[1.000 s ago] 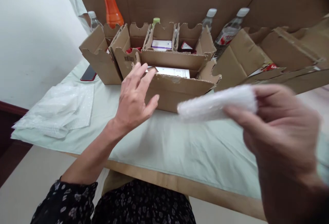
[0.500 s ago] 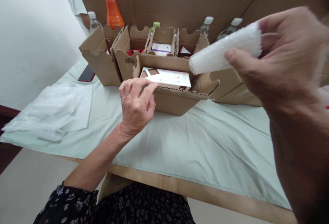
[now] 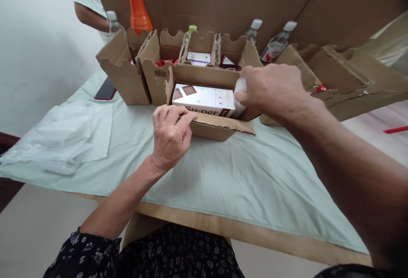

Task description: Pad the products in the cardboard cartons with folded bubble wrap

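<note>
A cardboard box (image 3: 213, 132) stands lengthwise at the middle of the cloth-covered table, with a white and brown printed carton (image 3: 204, 95) inside. My left hand (image 3: 172, 131) grips the box's near wall by its top edge, fingers bent over it. At the box's right end, my right hand (image 3: 270, 86) is closed on a roll of bubble wrap (image 3: 240, 86), which stands upright between the carton and the end wall. Most of the roll is hidden by my fingers and the box.
Behind are several cardboard boxes (image 3: 127, 78) with goods, an orange bottle (image 3: 139, 12) and clear bottles (image 3: 277, 44). Loose bubble wrap (image 3: 60, 135) and a dark phone (image 3: 106, 89) lie left. A person's arm (image 3: 91, 16) shows at the back left.
My right hand has moved down and left, bringing the bubble wrap roll from above into the box's right end. The near wall now leans outward more, under my left hand.
</note>
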{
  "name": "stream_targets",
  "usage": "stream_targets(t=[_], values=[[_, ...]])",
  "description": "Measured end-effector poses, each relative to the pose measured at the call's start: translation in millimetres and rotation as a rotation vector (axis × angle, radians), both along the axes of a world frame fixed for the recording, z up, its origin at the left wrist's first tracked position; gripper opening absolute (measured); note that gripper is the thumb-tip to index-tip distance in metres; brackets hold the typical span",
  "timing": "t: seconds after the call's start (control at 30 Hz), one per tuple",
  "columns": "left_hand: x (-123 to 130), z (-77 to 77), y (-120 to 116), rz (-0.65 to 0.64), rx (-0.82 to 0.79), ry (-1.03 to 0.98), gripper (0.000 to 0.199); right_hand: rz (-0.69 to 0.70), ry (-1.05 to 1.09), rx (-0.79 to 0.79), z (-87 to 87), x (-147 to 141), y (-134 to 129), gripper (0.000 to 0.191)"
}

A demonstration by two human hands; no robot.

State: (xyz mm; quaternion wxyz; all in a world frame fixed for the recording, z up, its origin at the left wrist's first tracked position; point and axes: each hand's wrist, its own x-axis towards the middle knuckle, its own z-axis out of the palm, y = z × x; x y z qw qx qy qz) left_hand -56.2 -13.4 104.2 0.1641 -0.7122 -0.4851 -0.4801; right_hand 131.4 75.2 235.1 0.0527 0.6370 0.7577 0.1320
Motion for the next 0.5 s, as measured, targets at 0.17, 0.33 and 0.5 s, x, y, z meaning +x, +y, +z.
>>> stream_targets(t=[0.17, 0.33, 0.5], values=[[0, -3.1, 0, -0.024, -0.031, -0.015, 0.034, 0.086, 0.204, -0.111, -21.0, 29, 27, 0.020], [0, -4.2, -1, -0.018, -0.088, -0.035, 0.035, 0.340, 0.508, -0.117, -50.0, 65, 55, 0.026], [-1, -1.7, 0, -0.023, -0.045, -0.012, 0.036, 0.420, 0.532, -0.037, -65.7, 76, 63, 0.032]])
